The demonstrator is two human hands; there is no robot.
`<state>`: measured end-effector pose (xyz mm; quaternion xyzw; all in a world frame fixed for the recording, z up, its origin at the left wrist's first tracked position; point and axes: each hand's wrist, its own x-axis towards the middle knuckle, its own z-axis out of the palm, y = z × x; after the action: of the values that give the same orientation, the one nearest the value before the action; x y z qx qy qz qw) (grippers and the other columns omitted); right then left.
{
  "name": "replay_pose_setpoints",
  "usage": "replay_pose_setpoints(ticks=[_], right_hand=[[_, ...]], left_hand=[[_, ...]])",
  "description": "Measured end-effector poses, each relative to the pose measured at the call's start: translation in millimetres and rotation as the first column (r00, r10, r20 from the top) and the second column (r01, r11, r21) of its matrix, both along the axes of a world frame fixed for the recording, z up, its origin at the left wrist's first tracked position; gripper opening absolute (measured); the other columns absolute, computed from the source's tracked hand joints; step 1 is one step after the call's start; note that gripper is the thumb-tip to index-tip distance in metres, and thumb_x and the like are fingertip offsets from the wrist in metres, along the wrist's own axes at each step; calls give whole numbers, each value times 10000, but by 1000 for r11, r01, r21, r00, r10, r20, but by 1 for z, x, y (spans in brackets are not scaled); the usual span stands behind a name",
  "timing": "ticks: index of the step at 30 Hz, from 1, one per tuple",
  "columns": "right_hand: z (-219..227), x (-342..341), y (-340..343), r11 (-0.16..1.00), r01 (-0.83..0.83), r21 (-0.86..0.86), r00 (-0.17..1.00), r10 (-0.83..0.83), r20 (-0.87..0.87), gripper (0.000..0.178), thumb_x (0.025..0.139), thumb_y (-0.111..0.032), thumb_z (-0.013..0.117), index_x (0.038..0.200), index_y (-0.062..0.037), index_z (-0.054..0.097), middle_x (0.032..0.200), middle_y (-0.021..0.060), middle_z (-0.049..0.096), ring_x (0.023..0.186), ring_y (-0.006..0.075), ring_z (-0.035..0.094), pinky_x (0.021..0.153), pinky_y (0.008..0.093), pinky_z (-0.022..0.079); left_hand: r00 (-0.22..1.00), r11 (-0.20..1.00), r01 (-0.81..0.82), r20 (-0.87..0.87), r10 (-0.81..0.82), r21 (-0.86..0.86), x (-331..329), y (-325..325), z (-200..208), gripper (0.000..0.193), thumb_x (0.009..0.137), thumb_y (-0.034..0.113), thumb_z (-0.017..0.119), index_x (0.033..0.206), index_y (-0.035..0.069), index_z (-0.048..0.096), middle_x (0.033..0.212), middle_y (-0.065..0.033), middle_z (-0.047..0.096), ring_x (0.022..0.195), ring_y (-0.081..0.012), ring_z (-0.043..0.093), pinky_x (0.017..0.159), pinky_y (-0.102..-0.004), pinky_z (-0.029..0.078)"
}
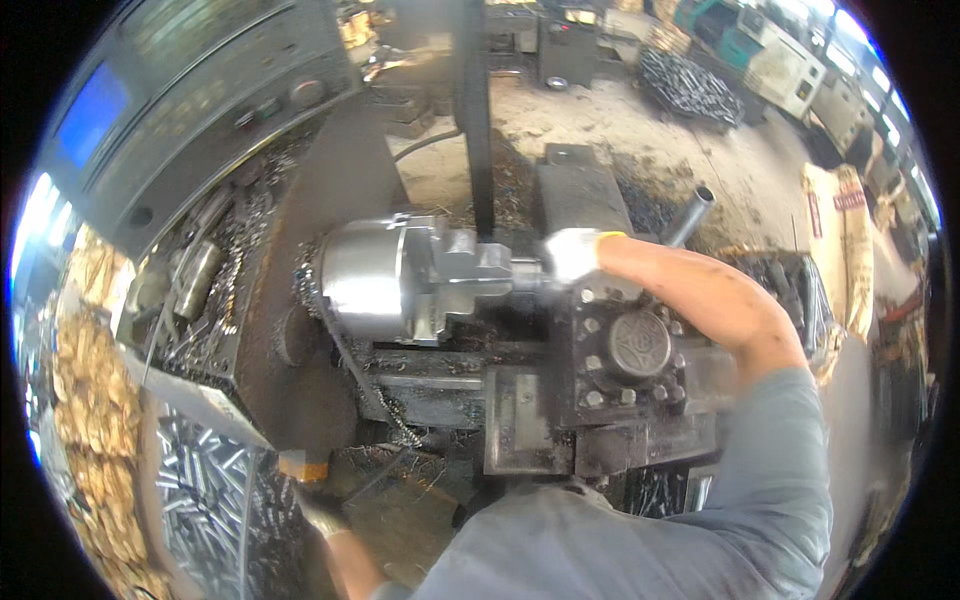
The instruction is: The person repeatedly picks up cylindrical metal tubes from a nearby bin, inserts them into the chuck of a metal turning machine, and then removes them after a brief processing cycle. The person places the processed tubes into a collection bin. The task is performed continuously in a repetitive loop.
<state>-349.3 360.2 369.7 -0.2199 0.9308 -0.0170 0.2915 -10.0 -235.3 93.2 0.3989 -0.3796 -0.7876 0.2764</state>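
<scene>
A lathe's bright steel chuck (370, 280) fills the middle of the view, with its stepped jaws (470, 262) facing right. From the jaws sticks out a short round metal part (526, 274). My right hand (573, 254), in a white glove with a yellow cuff, is closed at that part's outer end; its fingertips are partly hidden. Just below the right forearm is the tool turret (640, 345), ringed with bolts. My left hand (325, 516), also gloved, is low on the left by an orange-and-yellow block (303, 466). It is blurred, and its fingers cannot be made out.
Curled metal chips (400, 425) hang under the chuck. A bin of short metal rods (205, 475) stands at lower left, beside stacked brown sacks (95, 430). An upright tube (692, 215) rises behind my right arm. Farther off is a heaped parts cart (690, 85).
</scene>
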Motion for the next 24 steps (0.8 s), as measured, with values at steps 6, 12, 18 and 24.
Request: replay_pose_setpoints(ticks=[6, 12, 18, 24], right_hand=[[-30, -18, -8, 992, 46, -117, 996, -54, -67, 438, 694, -399, 866, 900, -16, 814, 857, 186, 795, 779, 333, 769, 722, 447, 600], [-22, -19, -14, 994, 27, -109, 985, -45, -166, 647, 734, -457, 849, 1211, -33, 736, 1073, 233, 785, 984, 380, 763, 867, 469, 596], [66, 95, -6, 767, -21, -642, 816, -358, -453, 542, 930, -286, 718, 1392, -19, 624, 1160, 209, 773, 1032, 351, 766, 935, 434, 609], [48, 279, -66, 576, -159, -802, 864, -311, -395, 372, 815, -57, 838, 1173, 7, 755, 995, 168, 793, 886, 268, 800, 803, 376, 656]], left_hand=[[746, 735, 635, -434, -505, 236, 15, 7, 51, 391, 1095, 469, 523, 1221, 132, 678, 1023, -11, 705, 860, -127, 664, 740, -313, 550], [900, 899, 433, 75, -429, -60, 7, -11, 20, 268, 1106, 378, 539, 1039, 155, 671, 900, 34, 668, 736, -122, 573, 677, -307, 489], [939, 816, 269, 326, -105, -511, 6, 13, 47, 537, 1080, 415, 600, 1353, -45, 644, 1236, -170, 716, 1089, -259, 680, 937, -405, 544], [997, -130, -68, -64, -31, -989, -48, 81, 204, 382, 947, -41, 645, 1321, -99, 597, 1218, -270, 700, 1181, -396, 683, 1010, -485, 568]])
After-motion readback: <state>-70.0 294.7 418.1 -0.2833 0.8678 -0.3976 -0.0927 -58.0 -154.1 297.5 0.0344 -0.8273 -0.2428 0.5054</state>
